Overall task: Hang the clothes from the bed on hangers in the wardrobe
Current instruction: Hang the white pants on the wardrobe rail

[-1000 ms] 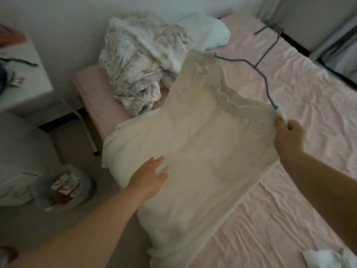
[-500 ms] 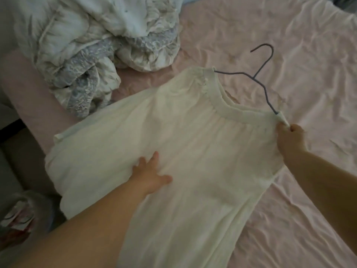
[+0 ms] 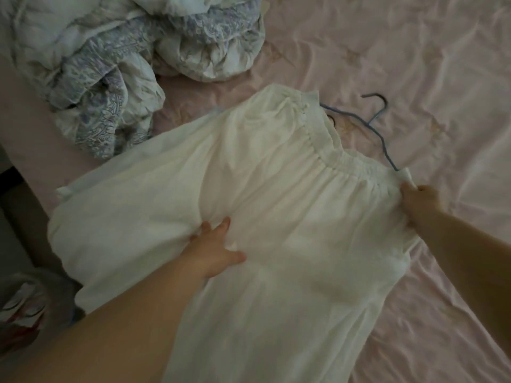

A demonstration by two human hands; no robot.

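White gathered-neck dress (image 3: 276,217) spread over the pink bed sheet (image 3: 414,64), long axis from neckline at upper right to hem at lower left, blue wire hanger (image 3: 378,125) inside neckline with hook toward top, right hand (image 3: 420,201) pinching dress shoulder, left hand (image 3: 215,252) pressing flat on fabric with fingers spread, crumpled floral duvet (image 3: 116,64) at upper left, a bin (image 3: 22,308) on floor at lower left with unclear contents.

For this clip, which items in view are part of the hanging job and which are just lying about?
Part of the job:
white garment
blue hanger
left hand, on the cloth
right hand, gripping the garment's shoulder

Lying about:
crumpled floral bedding
pink bedsheet
bag on the floor
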